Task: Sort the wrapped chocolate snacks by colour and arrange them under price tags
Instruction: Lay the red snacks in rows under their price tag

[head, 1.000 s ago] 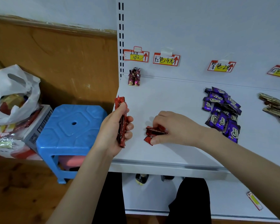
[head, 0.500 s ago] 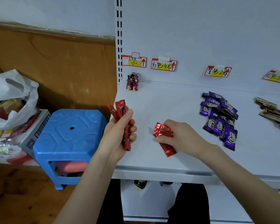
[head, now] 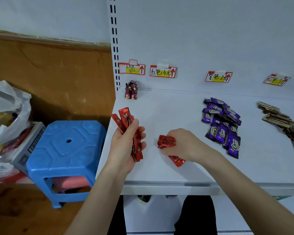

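1. Left hand [head: 124, 146]: curled round the fanned red snacks [head: 126, 119], with the thumb laid across the front, top ends spreading above the fingers and bottom ends poking out below the palm.
2. Right hand [head: 182, 146]: closed on the bunched red snacks [head: 166, 141], just right of the left hand and low over the shelf [head: 159, 175], with one crinkled end trailing out beneath the heel of the palm. Cannot tell whether touching the shelf or hovering.
3. Probably light, judging by the thin wrappers and the easy one-handed hold on several at once.
4. Glossy foil, so likely slippery face to face. Expect a loose stack to slide apart unless squeezed across the flat sides.
5. Best gripped across the middle, probably the firmest part. Avoid the crimped ends, which look soft, easy to bend and quick to slip out.
6. Possibly brittle inside, so hold snugly without crushing or twisting.
7. Likely destination: the bare shelf beyond both hands, below the red price tag [head: 163, 72].
8. Well to the right of the right hand: purple snacks [head: 221, 126] heaped below a tag, and further right, gold snacks [head: 282, 122] likewise.
9. Beyond the left hand, at the back of the shelf: small twisted sweets [head: 131, 90], standing upright.
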